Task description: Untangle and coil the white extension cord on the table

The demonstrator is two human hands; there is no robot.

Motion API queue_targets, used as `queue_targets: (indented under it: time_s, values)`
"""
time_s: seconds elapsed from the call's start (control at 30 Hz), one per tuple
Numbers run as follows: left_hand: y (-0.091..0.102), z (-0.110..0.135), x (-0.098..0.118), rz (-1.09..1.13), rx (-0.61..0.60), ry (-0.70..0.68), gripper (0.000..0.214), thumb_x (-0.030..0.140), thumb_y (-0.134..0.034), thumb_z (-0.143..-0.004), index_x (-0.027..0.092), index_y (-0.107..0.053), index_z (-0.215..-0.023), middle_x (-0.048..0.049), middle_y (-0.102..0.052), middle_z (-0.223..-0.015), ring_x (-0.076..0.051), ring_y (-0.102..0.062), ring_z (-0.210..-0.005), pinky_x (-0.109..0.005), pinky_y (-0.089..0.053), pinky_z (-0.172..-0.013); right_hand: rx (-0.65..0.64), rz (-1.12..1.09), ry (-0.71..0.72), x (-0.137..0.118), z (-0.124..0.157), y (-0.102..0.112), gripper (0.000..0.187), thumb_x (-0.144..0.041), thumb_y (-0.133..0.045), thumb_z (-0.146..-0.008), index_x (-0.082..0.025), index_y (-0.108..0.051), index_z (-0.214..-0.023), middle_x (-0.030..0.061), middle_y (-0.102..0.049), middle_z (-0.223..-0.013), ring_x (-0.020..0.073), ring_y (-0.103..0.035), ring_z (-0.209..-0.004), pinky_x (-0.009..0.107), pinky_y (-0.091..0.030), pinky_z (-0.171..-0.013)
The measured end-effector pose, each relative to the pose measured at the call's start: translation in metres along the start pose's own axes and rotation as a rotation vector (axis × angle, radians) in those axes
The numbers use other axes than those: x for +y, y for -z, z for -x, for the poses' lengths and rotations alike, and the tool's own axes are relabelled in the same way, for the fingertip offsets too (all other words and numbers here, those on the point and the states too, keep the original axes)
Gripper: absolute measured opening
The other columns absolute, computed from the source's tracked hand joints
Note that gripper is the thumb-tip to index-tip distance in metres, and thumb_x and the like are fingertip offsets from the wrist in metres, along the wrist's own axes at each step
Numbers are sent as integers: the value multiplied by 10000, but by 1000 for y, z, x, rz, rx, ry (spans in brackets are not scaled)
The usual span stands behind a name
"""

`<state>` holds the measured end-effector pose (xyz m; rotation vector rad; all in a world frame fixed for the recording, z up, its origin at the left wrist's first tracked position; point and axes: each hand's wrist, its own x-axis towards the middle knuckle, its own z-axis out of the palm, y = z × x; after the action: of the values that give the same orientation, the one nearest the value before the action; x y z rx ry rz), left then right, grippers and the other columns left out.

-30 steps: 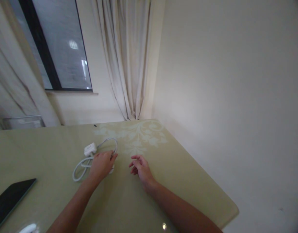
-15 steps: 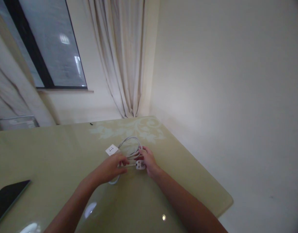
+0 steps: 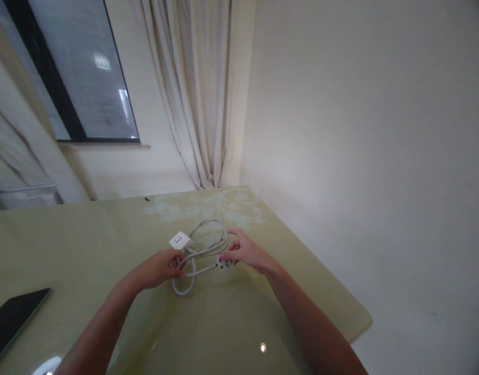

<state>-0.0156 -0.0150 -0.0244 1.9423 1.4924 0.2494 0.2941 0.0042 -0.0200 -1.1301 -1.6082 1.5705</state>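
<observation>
A coiled white extension cord lies on the table, its square socket block at the upper left of the coil. My left hand is at the coil's left end, thumb and fingers closed around the cable just below the block. On the other side, my right hand has its thumb and curled fingers on the white plug, with the index finger stretched out beside the coil. Part of the plug is hidden by the fingers. A small loop of cable hangs toward me between the hands.
The glossy greenish tabletop has a right edge along the pale wall. A dark flat device lies at the left. Near the back edge is a small black object. Curtains hang behind the table.
My left hand has moved left and closed on the cable at the coil's end. My right hand has shifted slightly right, its thumb lowering onto the plug, which has turned.
</observation>
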Motion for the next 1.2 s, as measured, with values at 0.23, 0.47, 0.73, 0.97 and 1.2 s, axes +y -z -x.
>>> queue_targets:
  time_s: [0.23, 0.47, 0.73, 0.97, 1.2]
  values:
    - [-4, 0, 16, 189, 71, -22, 270, 456, -644, -735, 200, -634, -820, -18, -673, -792, -217, -678, -706, -322, -538, -641, 77, -29, 252, -10, 8, -10, 756, -419, -885, -726, -204, -529, -1357, -17, -630, -885, 151, -646, -768, 283, -526, -696]
    - [-6, 2, 47, 445, 182, -12, 533, 631, -744, -708, 175, -709, -982, -33, -728, -815, -222, -707, -679, -341, -581, -628, 427, 35, 496, -10, 13, -46, 299, -390, -770, -829, -219, -559, -956, 12, -629, -887, 156, -624, -765, 283, -545, -671]
    - [-5, 16, 76, 758, -3, -194, 564, 522, -798, -805, 176, -722, -1245, -100, -772, -1125, -281, -722, -1019, -383, -568, -884, 440, 184, 563, 4, 14, -62, 191, -376, -727, -900, -211, -631, -909, 40, -665, -916, 187, -658, -830, 315, -565, -754]
    - [-10, 9, 70, 951, 112, -264, 690, 392, -896, -728, 212, -678, -1357, -125, -723, -1297, -295, -660, -1200, -435, -510, -1044, 255, 174, 631, 10, 13, -59, 337, -477, -675, -959, -252, -726, -1204, 91, -721, -1185, 252, -674, -1092, 389, -536, -958]
    - [-6, 0, 64, 555, 344, -180, 695, 552, -793, -762, 176, -671, -1333, -95, -760, -1044, -245, -688, -896, -391, -557, -819, 311, 332, 677, 18, 6, -61, 365, -449, -726, -931, -278, -724, -1254, 90, -749, -1187, 278, -637, -1152, 453, -460, -1045]
